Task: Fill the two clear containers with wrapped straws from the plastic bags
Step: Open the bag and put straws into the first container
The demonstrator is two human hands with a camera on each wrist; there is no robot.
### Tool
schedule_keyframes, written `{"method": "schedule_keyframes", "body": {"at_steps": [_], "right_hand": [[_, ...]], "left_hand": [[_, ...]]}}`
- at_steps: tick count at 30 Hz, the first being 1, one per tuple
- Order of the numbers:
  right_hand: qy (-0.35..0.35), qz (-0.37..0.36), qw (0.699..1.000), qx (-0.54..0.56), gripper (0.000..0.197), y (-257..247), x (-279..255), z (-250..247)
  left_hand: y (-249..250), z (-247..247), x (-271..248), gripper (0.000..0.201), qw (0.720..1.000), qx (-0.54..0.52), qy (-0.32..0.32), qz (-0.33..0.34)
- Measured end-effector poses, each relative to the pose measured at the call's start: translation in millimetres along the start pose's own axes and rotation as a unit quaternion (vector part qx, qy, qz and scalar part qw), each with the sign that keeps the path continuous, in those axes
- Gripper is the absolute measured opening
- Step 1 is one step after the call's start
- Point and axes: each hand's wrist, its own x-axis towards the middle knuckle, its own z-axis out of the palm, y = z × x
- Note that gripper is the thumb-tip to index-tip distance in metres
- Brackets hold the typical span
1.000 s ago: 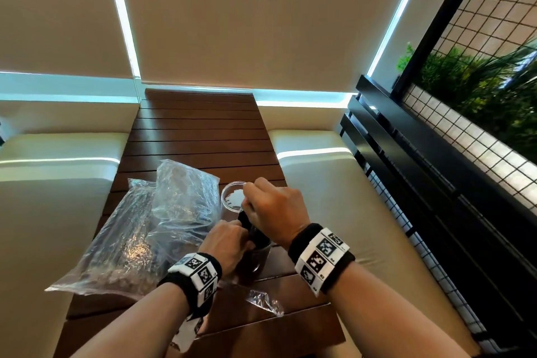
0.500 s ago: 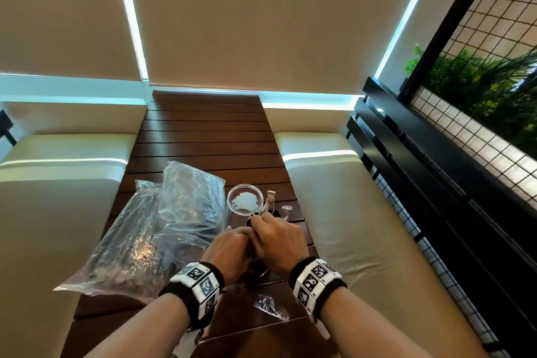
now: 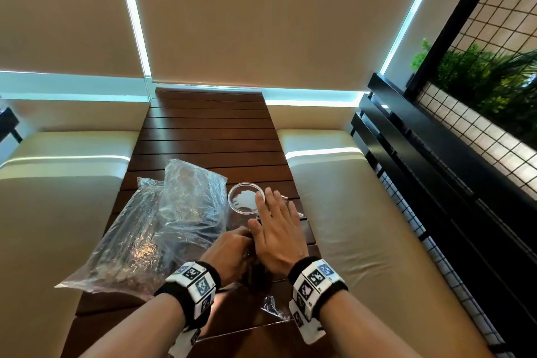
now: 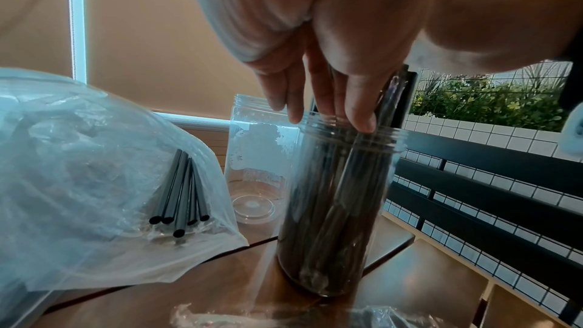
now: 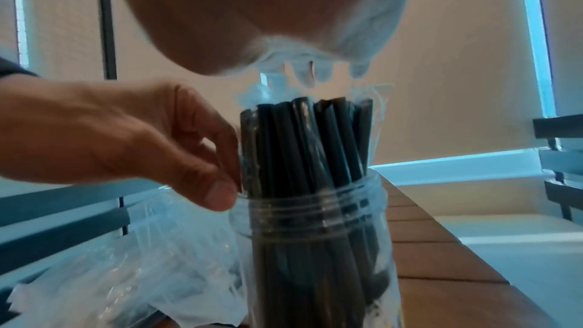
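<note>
Near the table's front a clear container (image 4: 334, 208) (image 5: 315, 246) stands packed with black wrapped straws (image 5: 303, 139) that stick out above its rim. My left hand (image 3: 232, 247) (image 5: 142, 144) pinches the bundle at the jar's mouth, thumb on the rim. My right hand (image 3: 273, 221) (image 5: 268, 14) is flat, palm down, just over the straw tops. An empty clear container (image 3: 246, 197) (image 4: 255, 158) stands right behind. Two clear plastic bags (image 3: 139, 235) (image 4: 78, 171) lie to the left, with black straws (image 4: 179, 196) inside.
The slatted wooden table (image 3: 209, 131) runs away from me between two cream cushions (image 3: 58, 212) (image 3: 348, 212). A crumpled scrap of clear plastic (image 3: 273, 306) lies near the front edge. A black railing (image 3: 436, 183) with wire mesh stands on the right.
My right hand, which gripped the straw bundle above the jar, came down with it and has opened flat over the tops. My left hand stayed at the jar's mouth.
</note>
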Motion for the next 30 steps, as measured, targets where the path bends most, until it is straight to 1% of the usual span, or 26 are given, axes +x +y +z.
{"method": "schedule_keyframes", "body": {"at_steps": [2,5,6,7,9,10,12,14,15,17,19,20,21,22,24,26,28,30], "right_hand": [[-0.039,0.000,0.999,-0.028,0.062,1,0,7],[-0.069,-0.008,0.997,-0.031,0.063,2,3,7],[-0.069,-0.009,0.997,-0.025,0.065,2,5,4],[-0.050,-0.003,0.999,-0.015,0.068,2,7,1],[-0.001,0.040,0.999,0.008,0.070,0,11,-3],[0.004,0.071,0.997,0.015,0.067,-1,14,-1],[-0.011,0.120,0.993,0.018,0.061,-5,15,7],[-0.012,0.133,0.991,0.012,0.058,-6,16,12],[-0.014,0.132,0.991,0.009,0.058,-6,17,13],[-0.030,0.131,0.991,0.008,0.059,-4,19,11],[-0.048,0.132,0.990,0.020,0.061,-5,23,7],[-0.051,0.135,0.989,0.029,0.063,-6,24,6],[-0.046,0.136,0.989,0.032,0.063,-7,23,6],[-0.037,0.133,0.990,0.027,0.063,-8,23,9],[-0.018,0.121,0.992,0.003,0.060,-8,21,14],[-0.002,0.104,0.995,-0.010,0.056,-5,22,17],[0.002,0.093,0.996,-0.012,0.054,-3,21,15],[-0.020,0.090,0.996,-0.011,0.056,-2,19,11]], "left_hand": [[-2,4,0,0.013,1.000,-0.004,0.006,0.004],[-1,6,-4,0.011,1.000,-0.016,0.018,0.004],[-2,5,-5,0.011,1.000,-0.024,0.019,0.007],[-2,5,-5,0.011,0.999,-0.030,0.014,0.008],[-5,5,-5,0.014,1.000,-0.020,0.003,0.004],[-6,5,-4,0.014,1.000,-0.012,0.001,0.002],[-5,5,-3,0.014,1.000,-0.010,-0.003,-0.002],[-2,6,-5,0.014,1.000,-0.011,0.013,-0.010],[0,6,-5,0.016,0.999,-0.008,0.033,-0.019],[3,9,-7,0.026,0.996,-0.011,0.066,-0.064],[7,11,-5,0.043,0.987,-0.054,0.094,-0.122],[7,11,-3,0.052,0.982,-0.073,0.100,-0.141],[7,12,0,0.058,0.981,-0.081,0.099,-0.148],[6,13,3,0.058,0.982,-0.075,0.094,-0.148],[5,14,7,0.048,0.984,-0.056,0.083,-0.147],[4,13,9,0.047,0.985,-0.050,0.074,-0.150],[8,9,7,0.052,0.988,-0.043,0.044,-0.144],[6,-3,1,0.057,0.990,-0.006,0.005,-0.139]]}}
